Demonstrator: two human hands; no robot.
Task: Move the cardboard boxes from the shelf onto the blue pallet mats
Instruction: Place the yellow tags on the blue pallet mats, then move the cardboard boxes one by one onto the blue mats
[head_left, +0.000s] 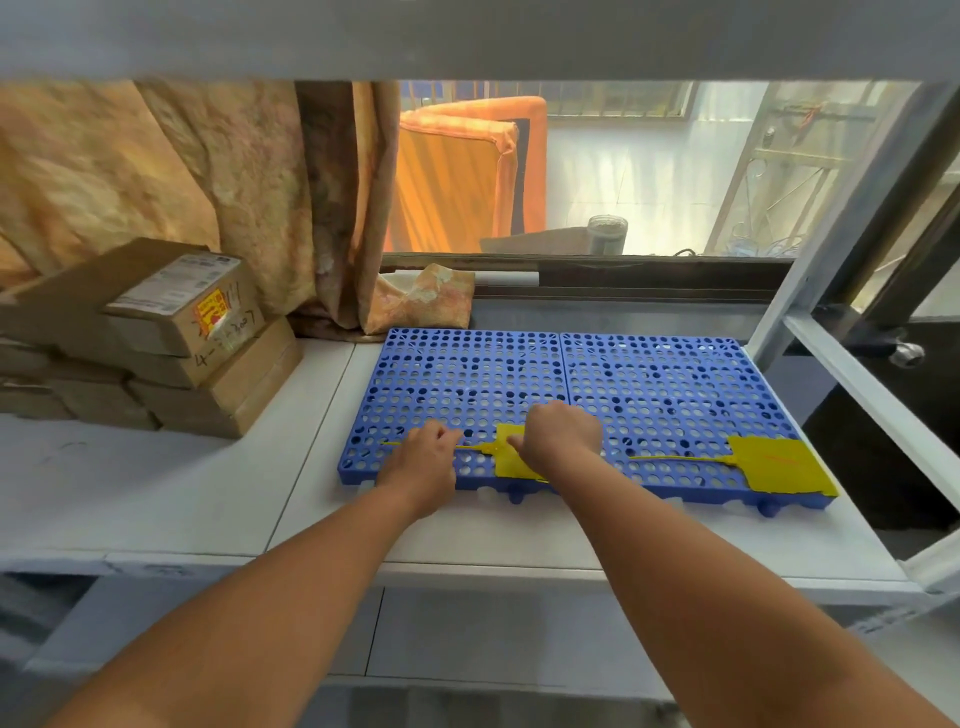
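Note:
Two blue perforated pallet mats (649, 384) lie side by side on the white shelf (182, 493). A stack of cardboard boxes (171, 343) stands at the shelf's left, the top one bearing a label and a yellow sticker. On the left mat's front lies a yellow tag (511, 460) with a long thin tail. My left hand (423, 462) pinches the tail and my right hand (558, 434) rests closed on the flat part. A second yellow tag (779, 465) lies on the right mat's front corner.
A patterned orange curtain (208, 176) hangs behind the boxes. A window sill (623, 280) runs behind the mats. White shelf uprights (841, 218) stand at the right and a beam crosses overhead. Bare shelf lies between boxes and mats.

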